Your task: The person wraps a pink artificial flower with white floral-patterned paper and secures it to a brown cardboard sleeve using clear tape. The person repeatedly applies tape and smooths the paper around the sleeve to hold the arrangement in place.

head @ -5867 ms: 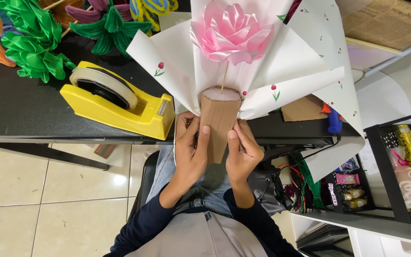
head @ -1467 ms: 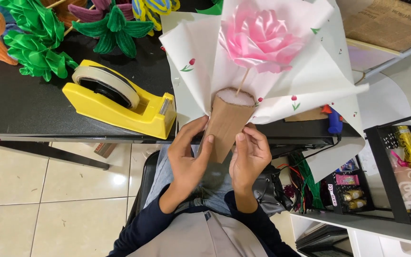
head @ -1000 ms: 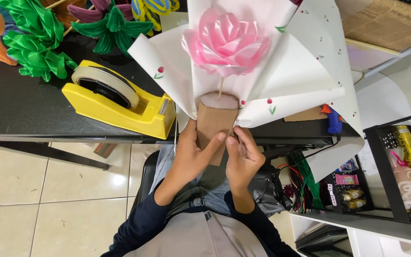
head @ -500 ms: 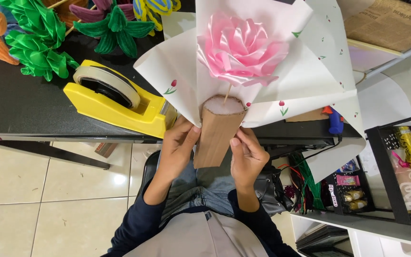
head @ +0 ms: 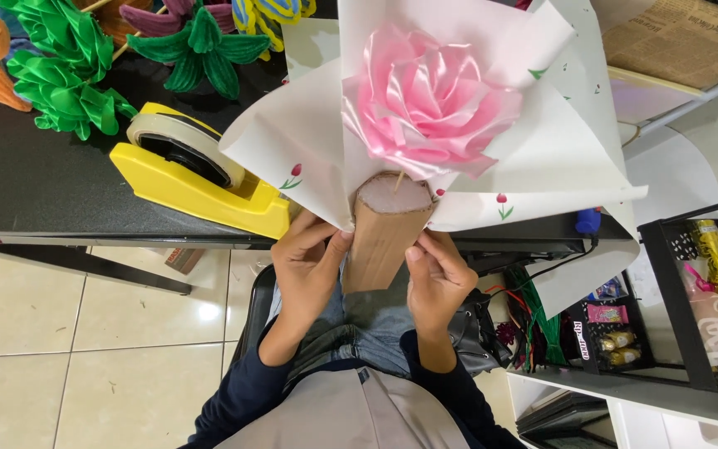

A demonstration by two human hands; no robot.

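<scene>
Both hands met on the brown cone, held upright over the lap, just off the near edge of the table. The left hand had its grip closed loosely on the cone's left side, thumb tip pressed to the cardboard and fingers curled toward the white paper above. The right hand closed on the cone's right edge, thumb flat against the front and fingers wrapped behind (how far round could not be told).

Straight above the two grips, the cone's open top showed a pale filling with a thin stick rising out of it. The stick carried a pink ribbon rose, and white paper folded in wide points spread out from the cone mouth on every side of the flower. Small red tulip prints dotted the paper.

Up and to the left of the left grip sat a yellow tape dispenser on the table, close to the paper's left point. Farther left and beyond it lay green ribbon flowers. To the right of the right grip, well apart, stood a black rack holding small packets.
</scene>
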